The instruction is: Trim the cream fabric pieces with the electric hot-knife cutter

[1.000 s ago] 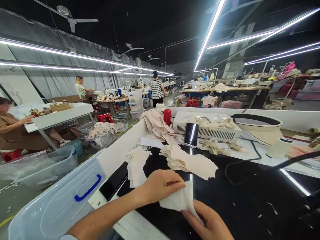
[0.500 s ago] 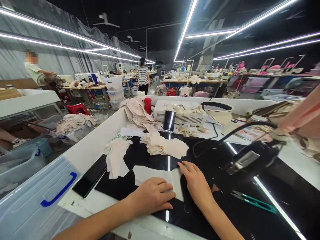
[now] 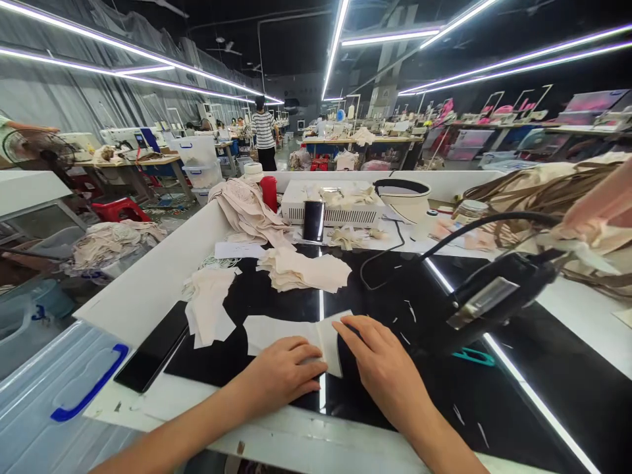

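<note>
A white cloth piece (image 3: 281,334) with a seam or fold line near its right end lies flat on the glossy black work surface (image 3: 217,362). My left hand (image 3: 289,368) rests on its lower edge, palm down, fingers stretched out. My right hand (image 3: 378,349) touches the upper right edge of the cloth with its fingertips; its fingers are extended and its thumb is hidden. Behind my hands lies a stack of cream cloth pieces (image 3: 306,270). Left of that is a smaller pile of white cloth pieces (image 3: 211,306).
A black machine head (image 3: 488,303) with a cable stands at right, partly over turquoise thread snips (image 3: 476,356). A black phone (image 3: 155,345) lies left. At the back are a white box (image 3: 336,214), a red thread cone (image 3: 269,193) and draped cloth (image 3: 247,207). One person (image 3: 264,135) stands far off.
The view has swung slightly right and down. My right fingertips remain at the cloth's right end, which now looks more tilted. The snips are now partly hidden behind the machine head.
</note>
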Tool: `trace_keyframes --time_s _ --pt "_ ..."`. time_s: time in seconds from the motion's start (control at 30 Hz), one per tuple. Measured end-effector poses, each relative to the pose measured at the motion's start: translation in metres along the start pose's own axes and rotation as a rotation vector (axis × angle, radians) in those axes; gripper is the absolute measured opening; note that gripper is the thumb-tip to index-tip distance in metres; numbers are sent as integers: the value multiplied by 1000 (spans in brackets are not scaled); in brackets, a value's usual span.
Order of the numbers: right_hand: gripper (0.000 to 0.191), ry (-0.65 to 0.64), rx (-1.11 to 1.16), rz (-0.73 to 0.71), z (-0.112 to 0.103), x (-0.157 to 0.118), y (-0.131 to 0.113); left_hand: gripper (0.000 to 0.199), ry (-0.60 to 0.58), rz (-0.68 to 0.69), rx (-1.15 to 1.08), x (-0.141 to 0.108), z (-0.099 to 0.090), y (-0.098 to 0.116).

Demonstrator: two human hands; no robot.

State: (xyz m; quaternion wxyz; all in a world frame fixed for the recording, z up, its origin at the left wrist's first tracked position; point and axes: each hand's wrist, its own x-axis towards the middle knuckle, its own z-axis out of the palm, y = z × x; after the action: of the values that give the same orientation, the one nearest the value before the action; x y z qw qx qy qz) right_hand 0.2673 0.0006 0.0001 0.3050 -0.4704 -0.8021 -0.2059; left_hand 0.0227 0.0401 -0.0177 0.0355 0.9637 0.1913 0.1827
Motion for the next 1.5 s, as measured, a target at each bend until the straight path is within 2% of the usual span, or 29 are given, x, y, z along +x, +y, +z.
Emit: trace_keyframes --time_s 0.07,0.1,0.13,0.17,0.2,0.23,0.27,0.3,0.37,0.4,0.47,0.57,0.67,0.83,0.9,1.0,1.13,1.23,1.33,1.5 --pt "42 270 3 -89 -29 -3 5 25 -9 1 -14 0 -3 2" --pt "49 388 -25 -90 -42 -5 9 23 -7 5 -21 1 -4 3" --pt "63 477 -52 -92 -53 -6 16 22 -1 9 -27 2 -5 4" --pt "75 619 -74 -80 -61 -7 23 20 9 13 -34 4 -5 4" --pt "81 663 -48 -2 -66 -7 30 18 21 16 -39 5 -5 5" --pt "79 796 18 135 -68 -7 37 16 32 17 -44 7 -5 5" --pt "81 856 133 277 -67 -5 43 15 41 17 -46 10 -5 6" --pt "84 851 275 402 -64 -3 47 14 46 20 -48 13 -4 6" --pt "95 740 569 610 -56 3 53 13 52 45 -47 19 -1 7" --pt "98 659 699 673 -51 6 54 12 53 64 -44 22 1 8" --pt "88 554 894 733 -44 14 53 12 54 102 -39 27 5 9" --pt "53 519 1023 709 -40 27 49 13 51 130 -31 33 12 9" --pt "40 550 1014 682 -40 39 44 16 53 139 -34 34 18 9" --pt "39 541 994 637 -35 41 29 19 75 99 -107 34 18 10" --pt "36 550 1115 624 -31 38 16 21 85 76 -144 35 15 12" --pt "42 561 1317 585 -26 32 -4 21 82 41 -204 35 12 13" --pt "46 568 1445 574 -23 28 -23 19 41 18 -254 32 12 12" --pt "47 564 1488 575 -23 25 -29 13 -10 38 -243 31 12 9" --pt "48 565 1486 582 -22 23 -30 18 -49 52 -204 33 12 7" --pt "48 574 1432 610 -20 23 -30 11 -19 116 -88 37 17 9"
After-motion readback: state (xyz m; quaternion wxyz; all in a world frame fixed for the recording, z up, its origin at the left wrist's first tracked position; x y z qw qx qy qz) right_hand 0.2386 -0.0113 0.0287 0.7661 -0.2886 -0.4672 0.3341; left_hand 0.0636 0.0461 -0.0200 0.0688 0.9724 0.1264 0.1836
